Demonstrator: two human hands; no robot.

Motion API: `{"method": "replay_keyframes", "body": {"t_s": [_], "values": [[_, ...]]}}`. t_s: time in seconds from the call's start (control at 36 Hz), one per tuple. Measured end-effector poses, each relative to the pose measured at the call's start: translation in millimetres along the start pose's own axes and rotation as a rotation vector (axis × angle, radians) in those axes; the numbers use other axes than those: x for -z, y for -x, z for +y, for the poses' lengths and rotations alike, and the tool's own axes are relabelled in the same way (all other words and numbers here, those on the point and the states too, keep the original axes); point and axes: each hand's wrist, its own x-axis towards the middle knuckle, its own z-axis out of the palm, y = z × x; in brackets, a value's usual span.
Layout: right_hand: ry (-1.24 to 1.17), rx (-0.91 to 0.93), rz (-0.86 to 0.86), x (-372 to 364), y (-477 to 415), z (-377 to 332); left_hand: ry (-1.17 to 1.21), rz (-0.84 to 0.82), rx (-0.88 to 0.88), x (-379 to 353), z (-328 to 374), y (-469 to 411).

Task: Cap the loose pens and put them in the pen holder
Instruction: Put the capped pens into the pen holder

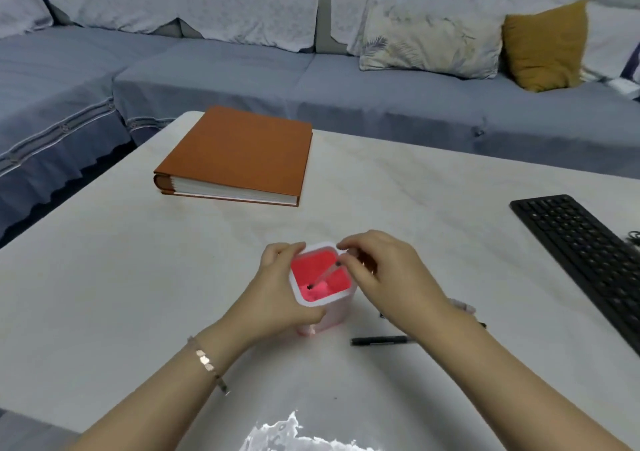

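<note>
A black pen (pixel 381 340) lies flat on the white table (pixel 104 294), just right of the pen holder and partly under the right forearm; whether it is capped cannot be told. The pen holder (pixel 323 306) is a square cup with a pale translucent wall and rounded corners, glowing red-pink inside. The left hand (pixel 280 291) is wrapped around its left side, thumb at the near wall and fingers at the far rim; a bracelet (pixel 207 364) sits on that wrist. The right hand (pixel 391 277) is over the right rim, fingertips pinching the top of a clear pen (pixel 325 275) that slants down into the cup, its dark tip near the bottom. Farther right is a black keyboard (pixel 581 253). Farther back lies a closed brown book (pixel 239 154), and beyond the table a grey-blue sofa (pixel 242 72) with cushions.
</note>
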Motion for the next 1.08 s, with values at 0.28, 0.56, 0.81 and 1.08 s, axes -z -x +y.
{"method": "replay_keyframes", "body": {"t_s": [0.28,0.56,0.81,1.08], "values": [[0.124,-0.279,-0.083,26.0,51.8,75.1,0.151,-0.055,0.006,-5.7,-2.1,-11.9],[0.493,-0.240,-0.296,-3.0,95.5,124.3,0.201,0.105,0.019,-25.2,5.4,-9.3],[0.638,-0.136,-0.234,-14.3,96.2,134.2,0.221,0.118,0.024,-26.0,3.2,-8.8],[0.749,-0.109,-0.318,-6.9,108.6,129.5,0.238,0.144,0.038,-25.7,3.4,-9.0]]}}
